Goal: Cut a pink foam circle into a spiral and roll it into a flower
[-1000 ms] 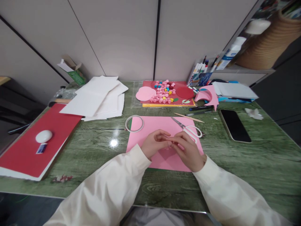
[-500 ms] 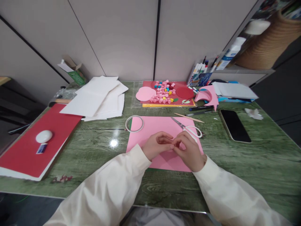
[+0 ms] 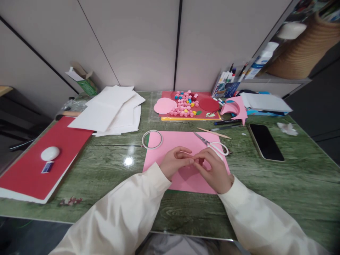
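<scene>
My left hand (image 3: 174,163) and my right hand (image 3: 212,169) meet fingertip to fingertip above a pink paper sheet (image 3: 172,141) on the green table. Both pinch a tiny reddish piece (image 3: 201,161) between them, mostly hidden by the fingers. White-handled scissors (image 3: 216,147) lie on the sheet just beyond my right hand. A roll of tape (image 3: 152,139) rests at the sheet's far left corner.
Behind the sheet a red board (image 3: 205,114) carries several small pink, blue and yellow paper balls (image 3: 185,103) and a pink disc (image 3: 164,105). A black phone (image 3: 265,141) lies right. White sheets (image 3: 111,109) and a red board (image 3: 32,166) with a white oval object sit left.
The fingers of both hands have shifted slightly around the small piece; the hands stay in the same spot over the pink sheet.
</scene>
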A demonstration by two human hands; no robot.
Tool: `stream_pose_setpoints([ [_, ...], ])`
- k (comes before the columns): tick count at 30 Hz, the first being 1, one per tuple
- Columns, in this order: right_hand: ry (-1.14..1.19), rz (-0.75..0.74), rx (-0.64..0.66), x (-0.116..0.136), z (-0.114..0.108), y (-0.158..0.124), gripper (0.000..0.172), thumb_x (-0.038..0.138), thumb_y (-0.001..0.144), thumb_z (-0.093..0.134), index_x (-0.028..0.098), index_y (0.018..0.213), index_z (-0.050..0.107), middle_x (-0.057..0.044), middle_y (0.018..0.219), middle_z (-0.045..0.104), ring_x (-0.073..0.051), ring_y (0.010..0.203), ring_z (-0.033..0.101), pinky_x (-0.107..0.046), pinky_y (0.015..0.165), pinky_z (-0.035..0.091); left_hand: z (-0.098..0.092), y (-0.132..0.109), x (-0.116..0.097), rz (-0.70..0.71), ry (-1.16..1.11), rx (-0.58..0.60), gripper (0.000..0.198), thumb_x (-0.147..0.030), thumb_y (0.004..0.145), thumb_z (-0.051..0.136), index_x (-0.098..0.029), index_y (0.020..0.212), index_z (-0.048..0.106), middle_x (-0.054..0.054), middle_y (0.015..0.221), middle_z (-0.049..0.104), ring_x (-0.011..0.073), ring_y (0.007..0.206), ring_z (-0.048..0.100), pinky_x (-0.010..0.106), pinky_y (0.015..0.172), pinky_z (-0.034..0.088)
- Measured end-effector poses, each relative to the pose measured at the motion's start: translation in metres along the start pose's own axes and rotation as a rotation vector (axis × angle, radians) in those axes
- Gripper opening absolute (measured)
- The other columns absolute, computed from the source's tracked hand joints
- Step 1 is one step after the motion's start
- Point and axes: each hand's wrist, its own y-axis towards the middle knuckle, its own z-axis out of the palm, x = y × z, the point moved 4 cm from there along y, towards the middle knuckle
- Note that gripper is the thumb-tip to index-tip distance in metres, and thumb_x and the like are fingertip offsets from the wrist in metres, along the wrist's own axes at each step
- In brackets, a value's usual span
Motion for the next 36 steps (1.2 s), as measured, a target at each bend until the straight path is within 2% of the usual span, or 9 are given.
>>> stream_pose_setpoints([
  [7,-0.022,-0.003,0.007,-0.0025,0.0012,-0.0006,0.009,0.019,0.079,0.053,0.021,0.087,0.058,-0.003,0.078,0.051,-0.016,0.073,0.052,-0.029,0.062,0.044,0.0011,-0.0007,-0.0012,-0.013,-0.015,0.016,0.035,-0.017,0.053,0.074,-0.014,0.082,0.054,0.0,0.066,0.064,0.0094,0.06,0.059,0.025,0.064,0.044],
  [12,-0.03,-0.045,0.06,-0.0029,0.0053,-0.0017,0.021,0.015,0.082,0.046,0.024,0.098,0.058,-0.003,0.079,0.049,-0.017,0.074,0.051,-0.03,0.064,0.045,0.0028,-0.0006,-0.0018,-0.014,-0.007,0.007,0.035,-0.018,0.053,0.074,-0.013,0.082,0.054,-0.001,0.064,0.063,0.0094,0.059,0.059,0.025,0.065,0.044],
  [15,-0.044,-0.049,0.063,-0.0042,0.0062,-0.0028,0.025,0.014,0.083,0.044,0.025,0.1,0.058,-0.002,0.074,0.045,-0.016,0.069,0.049,-0.029,0.06,0.044,0.0023,-0.0004,-0.0006,-0.01,0.013,0.011,0.035,-0.018,0.053,0.074,-0.013,0.082,0.054,-0.001,0.063,0.062,0.009,0.059,0.058,0.025,0.064,0.044],
  [21,-0.062,-0.014,0.015,-0.0061,0.0042,-0.0051,0.019,0.013,0.08,0.05,0.024,0.091,0.061,0.0,0.07,0.043,-0.014,0.062,0.046,-0.026,0.054,0.041,0.0016,-0.0005,0.0021,-0.012,0.032,0.044,0.034,-0.018,0.055,0.073,-0.014,0.082,0.054,0.0,0.068,0.062,0.0106,0.064,0.059,0.028,0.067,0.045],
  [27,-0.044,0.005,0.003,-0.007,0.0035,-0.0053,0.005,0.017,0.076,0.057,0.022,0.076,0.059,0.001,0.068,0.043,-0.013,0.061,0.047,-0.026,0.054,0.04,0.0056,-0.0011,0.0027,-0.01,0.09,0.092,0.033,-0.016,0.055,0.073,-0.012,0.081,0.053,0.001,0.07,0.061,0.0096,0.067,0.057,0.026,0.067,0.045],
  [36,-0.057,-0.007,0.003,-0.0039,0.0026,-0.0044,0.013,0.013,0.072,0.057,0.02,0.063,0.049,0.002,0.065,0.042,-0.012,0.057,0.045,-0.024,0.052,0.037,0.0076,-0.0018,0.0033,0.043,0.238,0.159,0.033,-0.019,0.055,0.073,-0.011,0.081,0.055,0.004,0.076,0.06,0.0112,0.071,0.056,0.027,0.07,0.044],
])
